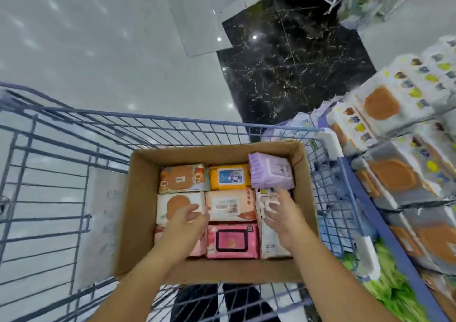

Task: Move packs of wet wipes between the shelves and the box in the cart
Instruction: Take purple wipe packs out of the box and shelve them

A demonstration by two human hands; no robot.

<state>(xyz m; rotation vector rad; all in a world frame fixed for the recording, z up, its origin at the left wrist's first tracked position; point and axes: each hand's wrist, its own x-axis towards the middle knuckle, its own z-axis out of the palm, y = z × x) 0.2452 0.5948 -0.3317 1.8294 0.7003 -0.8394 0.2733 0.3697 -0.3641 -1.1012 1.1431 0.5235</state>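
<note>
An open cardboard box (138, 218) sits in the blue wire cart (61, 149) and holds several packs of wet wipes. A purple pack (271, 171) lies tilted at the box's far right corner, on top of the others. My right hand (281, 213) hovers just below it with fingers spread, holding nothing. My left hand (185, 225) is over the left column of packs with relaxed fingers, above a white pack with an orange lid (172, 203). A pink pack (233, 240) lies between my hands. An orange pack (229, 176) sits at the far middle.
Shelves (399, 173) to the right are stacked with white and orange wipe packs, close to the cart's right side. The floor is glossy white tile with a black marble patch (291, 58) ahead. Another display stands at the top right.
</note>
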